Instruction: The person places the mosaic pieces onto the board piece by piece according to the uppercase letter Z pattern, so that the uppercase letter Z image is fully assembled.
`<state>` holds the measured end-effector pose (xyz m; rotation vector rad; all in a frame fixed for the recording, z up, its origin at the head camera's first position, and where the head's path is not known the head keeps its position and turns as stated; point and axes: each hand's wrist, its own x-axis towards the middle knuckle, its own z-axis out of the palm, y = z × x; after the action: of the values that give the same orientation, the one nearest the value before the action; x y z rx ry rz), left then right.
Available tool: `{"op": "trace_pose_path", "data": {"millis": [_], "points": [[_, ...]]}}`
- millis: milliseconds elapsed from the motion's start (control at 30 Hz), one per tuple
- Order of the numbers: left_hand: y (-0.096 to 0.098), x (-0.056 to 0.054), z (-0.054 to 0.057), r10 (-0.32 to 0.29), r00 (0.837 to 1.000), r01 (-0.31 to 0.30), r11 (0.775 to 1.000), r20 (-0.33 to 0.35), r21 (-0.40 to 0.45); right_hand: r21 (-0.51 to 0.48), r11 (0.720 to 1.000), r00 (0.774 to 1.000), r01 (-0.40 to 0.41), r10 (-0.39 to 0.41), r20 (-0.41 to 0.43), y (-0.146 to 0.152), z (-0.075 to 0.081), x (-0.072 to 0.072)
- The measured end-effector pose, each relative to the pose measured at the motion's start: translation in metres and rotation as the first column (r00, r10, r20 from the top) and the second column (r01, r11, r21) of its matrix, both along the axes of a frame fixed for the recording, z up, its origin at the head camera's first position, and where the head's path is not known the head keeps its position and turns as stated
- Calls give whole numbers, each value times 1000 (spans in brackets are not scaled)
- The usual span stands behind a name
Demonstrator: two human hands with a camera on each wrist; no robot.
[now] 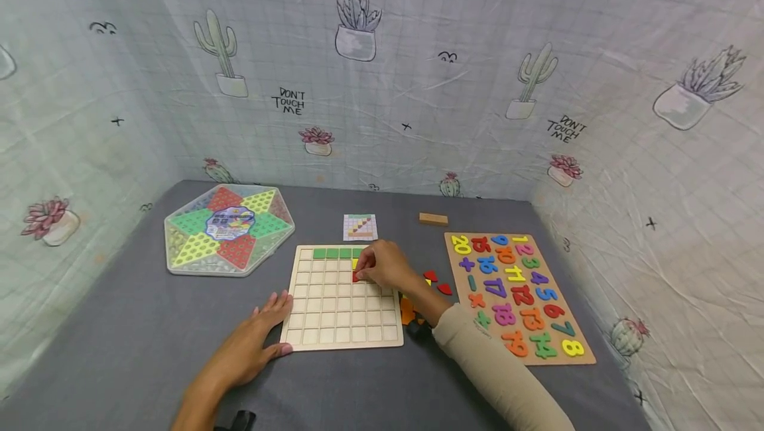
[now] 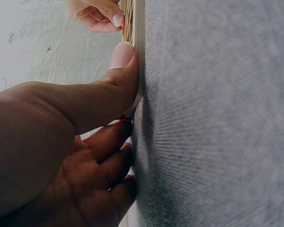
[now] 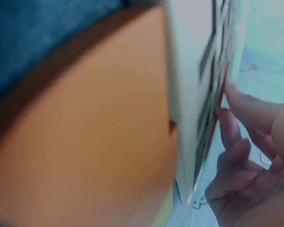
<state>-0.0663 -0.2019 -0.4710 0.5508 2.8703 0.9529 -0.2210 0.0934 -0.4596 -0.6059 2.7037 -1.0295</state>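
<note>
Green pieces (image 1: pixel 332 254) and a yellow piece (image 1: pixel 355 264) occupy the mostly bare grid board (image 1: pixel 329 306), where the right hand (image 1: pixel 386 266) apparently pinches a red piece (image 1: pixel 355 278), the left hand (image 1: pixel 247 343) loosely spread alongside.

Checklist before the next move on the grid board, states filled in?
1. Pale wooden square-celled grid board braced: left hand touches its left edge; ok.
2. Small red piece gripped: right hand pinches it at the board; ok.
3. Red piece flat in its cell: fingers hide it; cannot tell.
4. Small white card with printed coloured pattern in view: beyond the board; ok.
5. Flat orange pieces fully visible: right forearm partly covers them in the head view; not ok.
</note>
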Motion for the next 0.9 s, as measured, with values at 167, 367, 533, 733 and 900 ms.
{"op": "trace_pose_path", "data": {"millis": [167, 367, 533, 733, 900], "points": [[1, 0, -1, 3, 1000, -3, 1000, 14, -9, -48, 998, 999, -49, 49, 8, 18, 4, 3], [0, 0, -2, 4, 1000, -4, 1000, 5, 3, -92, 995, 999, -29, 31, 15, 45, 12, 7], [1, 1, -2, 10, 1000, -10, 1000, 6, -11, -46, 999, 998, 15, -12, 67, 67, 14, 11], [0, 1, -2, 5, 1000, -5, 1000, -11, -8, 44, 999, 993, 29, -34, 114, 85, 15, 14], [1, 1, 0, 12, 1000, -12, 1000, 16, -10, 72, 997, 988, 29, -39, 152, 92, 18, 16]]}}
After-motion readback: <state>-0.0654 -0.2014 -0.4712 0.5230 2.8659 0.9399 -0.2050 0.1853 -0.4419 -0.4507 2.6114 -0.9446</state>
